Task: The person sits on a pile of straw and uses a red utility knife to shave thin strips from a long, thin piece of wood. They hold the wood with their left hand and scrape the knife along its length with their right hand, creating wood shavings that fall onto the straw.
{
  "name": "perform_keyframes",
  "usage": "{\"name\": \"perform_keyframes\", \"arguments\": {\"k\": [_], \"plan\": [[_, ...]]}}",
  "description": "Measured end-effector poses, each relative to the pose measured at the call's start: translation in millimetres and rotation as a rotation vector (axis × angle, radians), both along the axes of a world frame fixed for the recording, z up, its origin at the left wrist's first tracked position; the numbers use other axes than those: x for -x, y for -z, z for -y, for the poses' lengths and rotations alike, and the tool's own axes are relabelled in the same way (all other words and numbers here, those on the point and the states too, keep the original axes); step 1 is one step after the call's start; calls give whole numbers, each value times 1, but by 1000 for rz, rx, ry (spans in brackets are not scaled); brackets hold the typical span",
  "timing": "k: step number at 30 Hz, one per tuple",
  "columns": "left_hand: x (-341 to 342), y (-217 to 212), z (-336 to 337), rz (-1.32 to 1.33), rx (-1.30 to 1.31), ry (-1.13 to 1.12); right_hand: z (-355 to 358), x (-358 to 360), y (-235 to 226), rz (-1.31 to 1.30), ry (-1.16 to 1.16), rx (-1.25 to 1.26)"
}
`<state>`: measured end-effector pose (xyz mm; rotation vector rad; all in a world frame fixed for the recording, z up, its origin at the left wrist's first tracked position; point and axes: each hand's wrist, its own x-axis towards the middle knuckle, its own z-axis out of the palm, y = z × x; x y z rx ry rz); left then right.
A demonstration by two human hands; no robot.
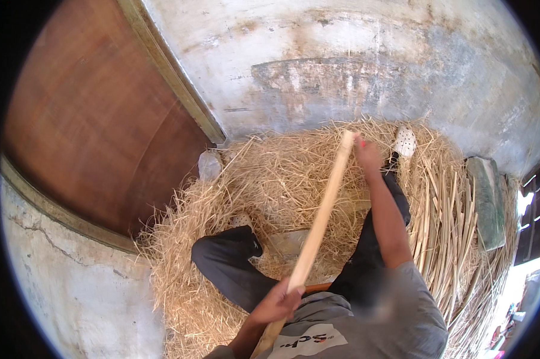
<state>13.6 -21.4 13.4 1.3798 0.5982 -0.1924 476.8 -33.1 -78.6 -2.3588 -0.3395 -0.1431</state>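
A long, pale strip of split wood or bamboo (322, 224) slants from my lap up toward the far wall. My left hand (279, 302) is wrapped round its lower part, close to my body. At the far end, my right arm is stretched out and my right hand (369, 155) is closed right beside the strip's tip. A bit of red shows at those fingers; what they hold is too small to make out. An orange-brown, stick-like piece (316, 288) lies across my lap, partly behind the strip.
Pale shavings (282, 167) are heaped around my legs, against a stained wall (354, 72). Many thin strips (446, 233) lie at the right, beside a grey-green slab (487, 203). A brown door panel (102, 119) stands at the left. My spotted shoe (405, 142) rests in the shavings.
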Motion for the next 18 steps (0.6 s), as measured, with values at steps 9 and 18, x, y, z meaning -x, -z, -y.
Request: {"name": "perform_keyframes", "arguments": {"k": [9, 18], "plan": [[-6, -9, -18, 69, -89, -165, 5, 79, 5, -74, -527, -155], [-17, -9, -11, 55, -118, -101, 8, 128, 9, 203, -756, -234]]}}
